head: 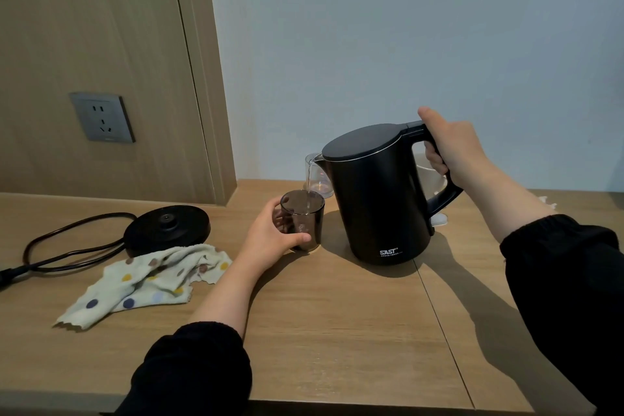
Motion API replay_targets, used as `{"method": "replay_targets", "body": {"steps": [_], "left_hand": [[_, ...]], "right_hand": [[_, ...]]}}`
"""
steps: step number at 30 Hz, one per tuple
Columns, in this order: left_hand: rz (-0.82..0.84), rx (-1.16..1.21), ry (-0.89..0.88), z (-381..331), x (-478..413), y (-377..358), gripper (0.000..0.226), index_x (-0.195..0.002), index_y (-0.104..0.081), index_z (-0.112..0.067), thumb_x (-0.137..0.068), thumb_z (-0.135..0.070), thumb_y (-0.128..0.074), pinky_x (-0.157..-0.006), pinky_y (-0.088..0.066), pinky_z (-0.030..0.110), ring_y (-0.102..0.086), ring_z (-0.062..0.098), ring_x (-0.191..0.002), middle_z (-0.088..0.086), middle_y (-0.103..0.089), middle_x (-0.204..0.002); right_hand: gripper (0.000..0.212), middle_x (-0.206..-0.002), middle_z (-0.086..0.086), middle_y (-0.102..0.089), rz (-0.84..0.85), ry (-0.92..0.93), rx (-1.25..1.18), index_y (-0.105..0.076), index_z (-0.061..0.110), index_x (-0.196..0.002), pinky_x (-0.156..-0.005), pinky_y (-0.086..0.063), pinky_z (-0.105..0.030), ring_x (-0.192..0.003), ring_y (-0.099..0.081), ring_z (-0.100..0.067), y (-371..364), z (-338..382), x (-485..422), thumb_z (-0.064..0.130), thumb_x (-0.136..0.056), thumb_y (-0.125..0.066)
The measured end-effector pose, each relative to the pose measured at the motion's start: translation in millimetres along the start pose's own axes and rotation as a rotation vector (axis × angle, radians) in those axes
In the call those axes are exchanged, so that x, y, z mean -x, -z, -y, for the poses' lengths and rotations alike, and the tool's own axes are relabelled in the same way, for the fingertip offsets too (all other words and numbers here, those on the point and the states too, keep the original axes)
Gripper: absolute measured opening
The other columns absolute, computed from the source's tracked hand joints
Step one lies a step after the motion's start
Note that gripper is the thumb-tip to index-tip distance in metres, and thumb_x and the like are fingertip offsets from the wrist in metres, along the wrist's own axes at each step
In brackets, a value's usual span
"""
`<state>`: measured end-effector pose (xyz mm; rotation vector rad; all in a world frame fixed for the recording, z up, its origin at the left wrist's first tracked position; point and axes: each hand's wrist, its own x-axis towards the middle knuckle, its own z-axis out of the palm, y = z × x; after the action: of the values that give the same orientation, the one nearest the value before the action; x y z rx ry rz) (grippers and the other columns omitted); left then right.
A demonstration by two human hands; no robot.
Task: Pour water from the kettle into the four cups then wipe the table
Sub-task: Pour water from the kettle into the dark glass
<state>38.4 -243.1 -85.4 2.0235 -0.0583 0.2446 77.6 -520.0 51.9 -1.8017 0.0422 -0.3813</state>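
Two hands busy here: the left hand (270, 240) curls round a smoky tinted cup (304, 223) standing mid-table (337, 331), with a thin water stream dropping in. Just right of it, the right hand (452, 149) grips the handle of a matte black SAST kettle (378, 199), lid down. A dotted cloth (148, 280) lies left, with the kettle base (167, 224) behind it. A clear cup (317, 172) sits behind the spout, and a white cup (430, 172) is half hidden.

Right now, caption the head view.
Right hand pours water from kettle into dark cup steadied by left hand.
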Motion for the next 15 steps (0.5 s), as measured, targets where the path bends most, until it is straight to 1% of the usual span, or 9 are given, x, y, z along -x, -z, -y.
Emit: {"method": "replay_targets", "body": {"steps": [3,6,10,15], "left_hand": [[0.002,-0.004,-0.002,-1.7,0.6,0.1,0.082,-0.135,-0.041,-0.023,-0.067,-0.019,-0.085,-0.091,-0.037,0.021,-0.046,0.005,-0.107,-0.006,-0.054,-0.125],[0.003,-0.015,0.000,-1.7,-0.6,-0.1,0.082,-0.136,-0.040,-0.022,-0.067,-0.020,-0.085,-0.092,-0.037,0.023,-0.046,0.007,-0.110,-0.004,-0.054,-0.129],[-0.002,-0.023,0.003,0.0,-2.6,-0.8,0.083,-0.136,-0.040,-0.024,-0.066,-0.022,-0.085,-0.095,-0.039,0.028,-0.048,0.016,-0.121,-0.002,-0.054,-0.132],[-0.004,-0.039,0.007,0.9,-3.3,-0.8,0.083,-0.136,-0.039,-0.025,-0.066,-0.025,-0.085,-0.094,-0.038,0.027,-0.048,0.016,-0.121,-0.003,-0.053,-0.132]], "right_hand": [[0.050,-0.046,-0.003,-0.027,0.006,0.017,-0.007,-0.026,0.021,-0.061,-0.041,-0.016,-0.025,-0.035,-0.020,-0.016,-0.8,0.4,-0.9,0.044,-0.093,-0.056],[0.049,-0.052,-0.006,-0.025,0.012,0.024,0.008,-0.025,0.021,-0.062,-0.041,-0.015,-0.025,-0.037,-0.019,-0.017,-1.9,1.0,-1.7,0.044,-0.092,-0.055],[0.052,-0.049,-0.004,-0.027,0.016,0.028,0.023,-0.026,0.020,-0.059,-0.043,-0.015,-0.026,-0.038,-0.020,-0.017,-3.1,1.6,-3.5,0.047,-0.092,-0.055],[0.051,-0.048,-0.003,-0.026,0.018,0.015,0.020,-0.027,0.020,-0.060,-0.043,-0.015,-0.025,-0.036,-0.020,-0.016,-4.8,2.1,-4.8,0.048,-0.091,-0.056]]}}
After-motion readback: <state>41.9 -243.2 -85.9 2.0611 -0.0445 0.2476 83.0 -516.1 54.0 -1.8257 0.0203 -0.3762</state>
